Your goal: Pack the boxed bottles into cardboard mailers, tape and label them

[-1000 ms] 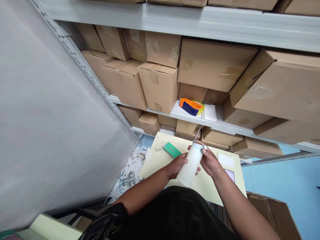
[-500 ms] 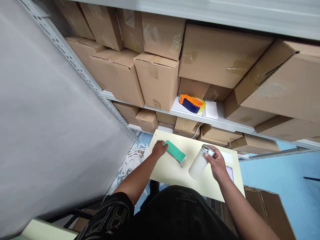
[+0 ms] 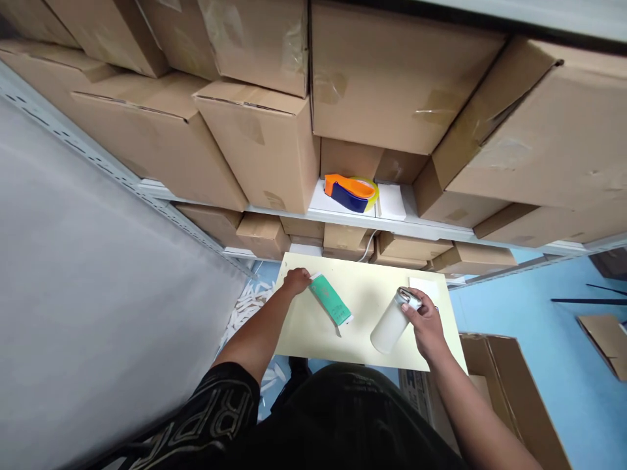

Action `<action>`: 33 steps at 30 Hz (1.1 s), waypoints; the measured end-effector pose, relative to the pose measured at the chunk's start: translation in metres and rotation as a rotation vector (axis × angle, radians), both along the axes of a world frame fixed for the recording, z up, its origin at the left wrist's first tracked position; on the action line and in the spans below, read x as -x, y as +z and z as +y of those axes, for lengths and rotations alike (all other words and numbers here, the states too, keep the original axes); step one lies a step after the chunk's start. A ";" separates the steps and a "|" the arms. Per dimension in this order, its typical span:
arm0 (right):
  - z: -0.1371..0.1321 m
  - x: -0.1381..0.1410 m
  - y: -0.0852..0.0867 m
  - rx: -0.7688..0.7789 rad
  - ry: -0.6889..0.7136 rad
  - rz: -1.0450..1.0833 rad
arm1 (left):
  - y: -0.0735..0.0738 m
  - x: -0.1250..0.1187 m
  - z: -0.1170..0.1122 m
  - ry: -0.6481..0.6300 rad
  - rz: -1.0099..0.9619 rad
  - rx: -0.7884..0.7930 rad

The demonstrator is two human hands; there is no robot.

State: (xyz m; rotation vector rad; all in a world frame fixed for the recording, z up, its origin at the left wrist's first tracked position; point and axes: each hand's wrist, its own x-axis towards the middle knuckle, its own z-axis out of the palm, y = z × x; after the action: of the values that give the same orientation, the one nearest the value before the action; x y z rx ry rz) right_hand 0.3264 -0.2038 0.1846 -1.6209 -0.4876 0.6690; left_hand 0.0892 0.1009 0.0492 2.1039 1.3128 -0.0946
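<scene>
My right hand grips the metal-lidded top of a white cylindrical bottle, held tilted over the pale yellow table. My left hand is closed on the far end of a green utility knife that lies flat on the table's left part, its blade end pointing toward me. A white card lies on the table just beyond my right hand.
Metal shelves behind the table are packed with cardboard boxes. An orange and blue tape dispenser sits on the shelf ledge. White paper strips litter the blue floor at left. An open carton stands at right. A grey panel fills the left.
My left hand let go of the bottle and moved left onto the green knife. My right hand kept the bottle and shifted it right. The view tilted down toward the table.
</scene>
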 end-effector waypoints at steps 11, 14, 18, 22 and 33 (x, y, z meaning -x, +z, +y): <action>0.014 -0.006 -0.009 -0.047 -0.022 -0.009 | 0.043 -0.004 -0.074 -0.250 -0.385 -0.256; 0.020 -0.005 -0.007 -0.072 -0.018 0.010 | 0.039 0.000 -0.091 -0.238 -0.473 -0.255; 0.026 -0.002 -0.003 -0.085 0.000 0.013 | 0.040 0.005 -0.105 -0.235 -0.517 -0.257; 0.028 0.002 0.005 -0.103 0.041 0.013 | 0.044 0.003 -0.112 -0.244 -0.539 -0.273; 0.061 0.025 0.004 -0.185 0.071 -0.063 | 0.032 -0.011 -0.135 -0.289 -0.666 -0.166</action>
State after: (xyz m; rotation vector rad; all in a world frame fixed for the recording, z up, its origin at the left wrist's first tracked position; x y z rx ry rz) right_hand 0.3012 -0.1425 0.1891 -1.4590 -0.6377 0.6085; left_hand 0.1001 -0.0344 0.0809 2.1706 0.6347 0.5634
